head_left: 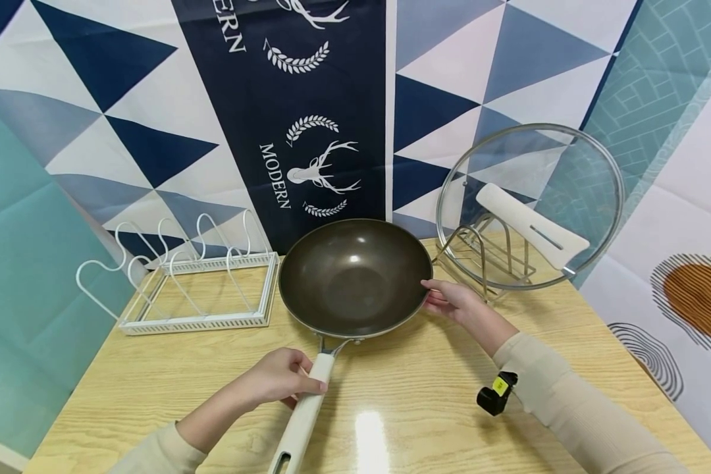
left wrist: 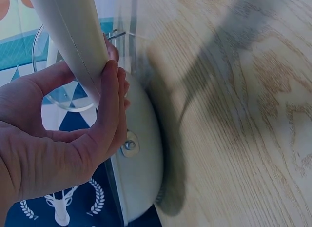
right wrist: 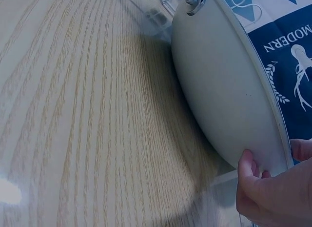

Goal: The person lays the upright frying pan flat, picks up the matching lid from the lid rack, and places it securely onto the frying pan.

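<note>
A wok (head_left: 355,280) with a dark brown inside, a cream outside and a long cream handle sits in the middle of the head view. My left hand (head_left: 281,375) grips the handle, thumb on top near the joint with the pan. With the thumb over the rim and fingers under the cream outer wall, my right hand (head_left: 450,303) pinches the wok's right edge. In the right wrist view the wok (right wrist: 224,85) shows its underside close over the table, with a shadow beside it. The left wrist view shows fingers (left wrist: 109,95) curled round the handle.
A white wire rack (head_left: 195,322) stands left of the wok. To the right, a glass lid (head_left: 530,204) with a cream handle leans upright in a metal wire stand (head_left: 480,257). A patterned cloth (head_left: 332,99) hangs behind the wooden table (head_left: 426,408). A black device (head_left: 496,394) is at the right wrist.
</note>
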{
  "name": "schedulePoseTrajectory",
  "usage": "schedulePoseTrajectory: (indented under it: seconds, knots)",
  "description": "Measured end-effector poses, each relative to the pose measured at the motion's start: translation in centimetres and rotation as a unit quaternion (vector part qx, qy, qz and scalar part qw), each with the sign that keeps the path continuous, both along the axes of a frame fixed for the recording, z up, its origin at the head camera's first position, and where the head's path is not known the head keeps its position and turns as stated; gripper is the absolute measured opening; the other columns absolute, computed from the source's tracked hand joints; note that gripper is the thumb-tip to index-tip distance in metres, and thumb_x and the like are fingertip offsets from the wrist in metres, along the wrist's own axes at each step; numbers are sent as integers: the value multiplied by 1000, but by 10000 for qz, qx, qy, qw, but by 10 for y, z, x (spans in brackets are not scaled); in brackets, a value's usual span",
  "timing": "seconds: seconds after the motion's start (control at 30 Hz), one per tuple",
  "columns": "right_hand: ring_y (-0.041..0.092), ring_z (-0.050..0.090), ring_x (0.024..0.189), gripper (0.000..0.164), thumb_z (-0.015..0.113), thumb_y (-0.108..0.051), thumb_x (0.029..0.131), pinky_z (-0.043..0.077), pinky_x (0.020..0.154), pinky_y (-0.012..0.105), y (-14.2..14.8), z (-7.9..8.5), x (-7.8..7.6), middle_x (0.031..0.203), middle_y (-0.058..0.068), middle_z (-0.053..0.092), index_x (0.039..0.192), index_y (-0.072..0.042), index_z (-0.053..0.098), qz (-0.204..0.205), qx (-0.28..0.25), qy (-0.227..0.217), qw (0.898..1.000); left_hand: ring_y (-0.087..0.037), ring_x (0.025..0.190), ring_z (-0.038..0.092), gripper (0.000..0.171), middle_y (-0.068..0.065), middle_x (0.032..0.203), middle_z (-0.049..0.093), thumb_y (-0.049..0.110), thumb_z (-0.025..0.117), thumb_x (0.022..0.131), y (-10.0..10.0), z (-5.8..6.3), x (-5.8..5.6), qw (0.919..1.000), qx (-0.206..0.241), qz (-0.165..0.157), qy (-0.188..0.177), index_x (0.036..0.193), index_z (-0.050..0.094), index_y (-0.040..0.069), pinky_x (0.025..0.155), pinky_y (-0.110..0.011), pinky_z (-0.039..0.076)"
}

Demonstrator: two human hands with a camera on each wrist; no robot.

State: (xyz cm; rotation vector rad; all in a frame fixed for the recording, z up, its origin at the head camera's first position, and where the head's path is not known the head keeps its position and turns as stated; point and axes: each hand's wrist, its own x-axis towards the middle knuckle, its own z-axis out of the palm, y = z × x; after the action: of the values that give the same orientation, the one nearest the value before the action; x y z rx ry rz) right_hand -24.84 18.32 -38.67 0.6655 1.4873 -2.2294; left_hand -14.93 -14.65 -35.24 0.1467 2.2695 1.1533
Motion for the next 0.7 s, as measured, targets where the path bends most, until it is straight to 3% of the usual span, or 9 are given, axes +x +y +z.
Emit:
schedulePoseTrajectory:
  seconds: [0.27,0.7]
  knots:
    - [9,64,71,15,54,-7,93,57,71,21,1,1,1,74,2,63,106,-6,46,60,47,46,10000,-13,62,61,30,-6,76,63,17,76,78,-2,1,-1,10000,-53,-28,47,94,58,-1,55,-32,56]
    - [10,64,70,9,55,-6,93,57,70,22,1,3,0,73,3,63,99,-6,48,5,-24,32,10000,-14,63,63,31,-6,77,62,18,75,78,-10,2,-3,9998,-111,-163,86,97,58,-1,57,-33,56]
